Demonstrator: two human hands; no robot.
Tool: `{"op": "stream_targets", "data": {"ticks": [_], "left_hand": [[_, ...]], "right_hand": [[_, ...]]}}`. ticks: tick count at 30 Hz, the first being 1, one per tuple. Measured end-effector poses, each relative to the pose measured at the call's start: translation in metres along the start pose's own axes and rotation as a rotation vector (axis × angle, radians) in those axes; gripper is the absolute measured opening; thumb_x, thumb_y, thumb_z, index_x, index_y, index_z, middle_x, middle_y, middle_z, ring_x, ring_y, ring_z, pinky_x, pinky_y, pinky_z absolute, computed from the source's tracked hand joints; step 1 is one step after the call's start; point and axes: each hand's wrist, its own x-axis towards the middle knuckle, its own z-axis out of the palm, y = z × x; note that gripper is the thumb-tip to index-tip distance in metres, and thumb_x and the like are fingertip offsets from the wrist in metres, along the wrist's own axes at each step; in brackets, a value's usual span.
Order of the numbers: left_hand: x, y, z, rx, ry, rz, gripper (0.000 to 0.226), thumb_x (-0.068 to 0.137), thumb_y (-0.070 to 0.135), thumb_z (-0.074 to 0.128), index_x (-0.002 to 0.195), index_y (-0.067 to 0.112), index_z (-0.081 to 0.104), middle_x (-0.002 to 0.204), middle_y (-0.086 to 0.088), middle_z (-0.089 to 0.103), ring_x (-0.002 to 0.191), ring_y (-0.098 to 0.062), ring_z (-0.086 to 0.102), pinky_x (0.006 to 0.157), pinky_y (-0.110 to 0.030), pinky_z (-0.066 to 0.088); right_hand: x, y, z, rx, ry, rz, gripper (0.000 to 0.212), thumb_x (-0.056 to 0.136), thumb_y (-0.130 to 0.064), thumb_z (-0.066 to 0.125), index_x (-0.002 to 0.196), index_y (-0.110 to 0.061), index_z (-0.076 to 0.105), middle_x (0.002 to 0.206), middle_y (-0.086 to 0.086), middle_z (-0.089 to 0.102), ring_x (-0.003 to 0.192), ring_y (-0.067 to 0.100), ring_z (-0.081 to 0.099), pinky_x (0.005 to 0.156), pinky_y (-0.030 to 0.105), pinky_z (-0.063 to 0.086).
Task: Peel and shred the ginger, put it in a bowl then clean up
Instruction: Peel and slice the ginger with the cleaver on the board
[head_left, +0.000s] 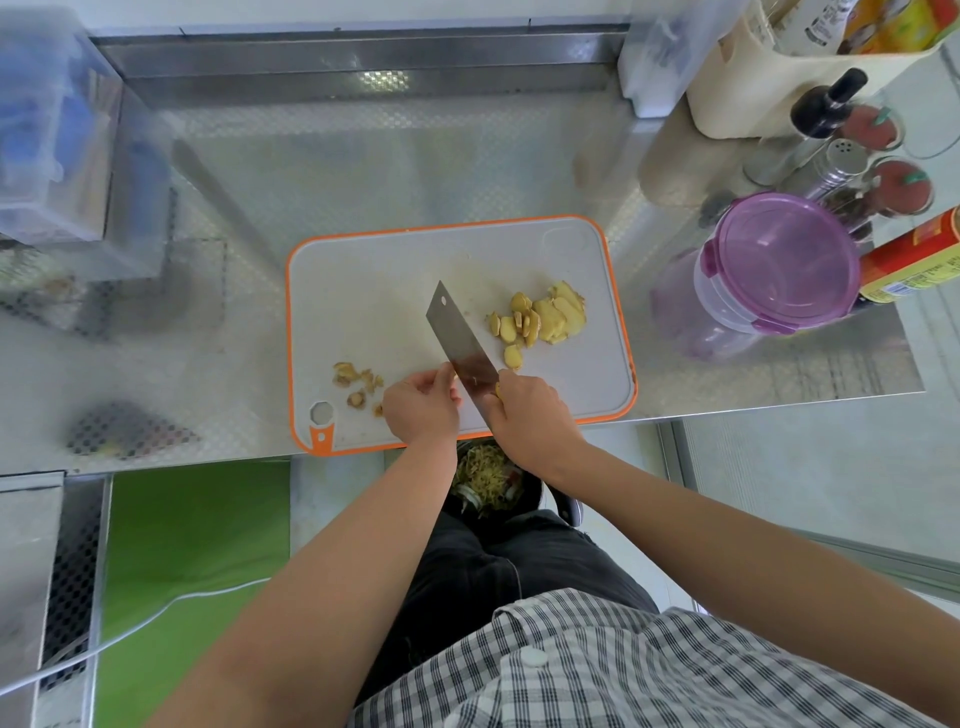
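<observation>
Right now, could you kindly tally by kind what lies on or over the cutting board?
Cleaver: 1
Heap of ginger slices: 1
Scatter of ginger peel: 1
Hands: 2, left hand, right hand
Total: 5

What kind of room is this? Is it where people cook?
Most likely a kitchen. A cleaver is held over an orange-rimmed cutting board with ginger slices on it. The board lies on a metal counter, and a shaker and a dark bottle stand at the right.

The right hand (530, 410) gripped a knife (460, 338); the left hand (421, 410), fingers curled, sat just beside it.
</observation>
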Motion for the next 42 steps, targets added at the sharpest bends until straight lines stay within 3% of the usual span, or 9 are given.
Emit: {"op": "stream_targets", "data": {"ticks": [6, 15, 19, 25, 31, 36, 39, 42], "left_hand": [[0.0, 0.0, 0.002, -0.021, 0.013, -0.001, 0.018, 0.088, 0.016, 0.068, 0.083, -0.001, 0.073, 0.062, -0.003, 0.066, 0.039, -0.001, 0.056, 0.062, -0.029, 0.054], [0.001, -0.001, 0.003, 0.021, 0.019, 0.01, 0.017, 0.086, 0.021, 0.069, 0.074, 0.01, 0.073, 0.059, -0.003, 0.068, 0.055, -0.018, 0.065, 0.076, -0.041, 0.058], [0.003, -0.003, 0.003, 0.039, 0.01, 0.029, 0.022, 0.085, 0.023, 0.07, 0.064, 0.022, 0.067, 0.058, -0.002, 0.068, 0.06, -0.023, 0.068, 0.076, -0.043, 0.058], [0.003, -0.005, 0.004, 0.087, 0.019, 0.073, 0.022, 0.087, 0.024, 0.067, 0.065, 0.023, 0.068, 0.059, -0.003, 0.069, 0.062, -0.024, 0.068, 0.073, -0.042, 0.057], [0.002, -0.002, 0.004, 0.134, 0.022, 0.092, 0.019, 0.088, 0.027, 0.066, 0.075, 0.015, 0.074, 0.065, -0.005, 0.07, 0.068, -0.022, 0.069, 0.069, -0.032, 0.053], [0.008, -0.004, 0.002, 0.192, -0.007, 0.095, 0.019, 0.085, 0.032, 0.068, 0.081, 0.014, 0.075, 0.07, -0.001, 0.072, 0.069, -0.018, 0.069, 0.073, -0.037, 0.056], [0.013, -0.005, 0.002, 0.221, -0.02, 0.094, 0.019, 0.083, 0.038, 0.069, 0.08, 0.019, 0.071, 0.071, 0.0, 0.071, 0.069, -0.02, 0.069, 0.074, -0.041, 0.057], [0.015, -0.003, 0.004, 0.272, -0.046, 0.123, 0.026, 0.084, 0.046, 0.067, 0.084, 0.02, 0.068, 0.077, 0.003, 0.071, 0.072, -0.019, 0.069, 0.075, -0.038, 0.056]], "right_hand": [[0.001, -0.008, -0.001, -0.045, -0.016, 0.024, 0.018, 0.1, -0.023, 0.039, 0.086, -0.012, 0.036, 0.081, 0.005, 0.044, 0.072, 0.024, 0.043, 0.063, 0.031, 0.031], [0.011, -0.011, 0.0, -0.079, -0.029, 0.036, 0.011, 0.097, -0.014, 0.041, 0.096, -0.006, 0.049, 0.081, 0.006, 0.043, 0.074, 0.025, 0.043, 0.062, 0.03, 0.032], [0.006, -0.005, 0.0, -0.1, -0.031, 0.032, 0.012, 0.098, -0.019, 0.04, 0.087, -0.013, 0.039, 0.082, 0.006, 0.045, 0.074, 0.025, 0.045, 0.063, 0.032, 0.034], [0.014, -0.008, 0.006, -0.092, -0.033, 0.017, 0.012, 0.099, -0.017, 0.04, 0.088, -0.014, 0.038, 0.081, 0.004, 0.043, 0.074, 0.023, 0.043, 0.063, 0.031, 0.032], [0.023, -0.01, 0.016, -0.058, 0.006, 0.032, 0.019, 0.101, -0.022, 0.038, 0.101, -0.006, 0.05, 0.087, 0.006, 0.049, 0.075, 0.023, 0.043, 0.065, 0.032, 0.033], [0.03, -0.009, 0.019, 0.024, 0.046, 0.044, 0.021, 0.1, -0.023, 0.039, 0.098, -0.006, 0.05, 0.084, 0.006, 0.049, 0.075, 0.024, 0.045, 0.064, 0.033, 0.036], [0.034, -0.002, 0.01, 0.192, 0.103, 0.04, 0.022, 0.098, -0.022, 0.043, 0.089, -0.004, 0.052, 0.082, 0.011, 0.059, 0.076, 0.03, 0.055, 0.065, 0.038, 0.045], [0.033, 0.009, -0.006, 0.233, 0.095, 0.02, 0.023, 0.096, -0.021, 0.046, 0.077, -0.008, 0.049, 0.074, 0.01, 0.056, 0.071, 0.029, 0.052, 0.058, 0.035, 0.041]]}}
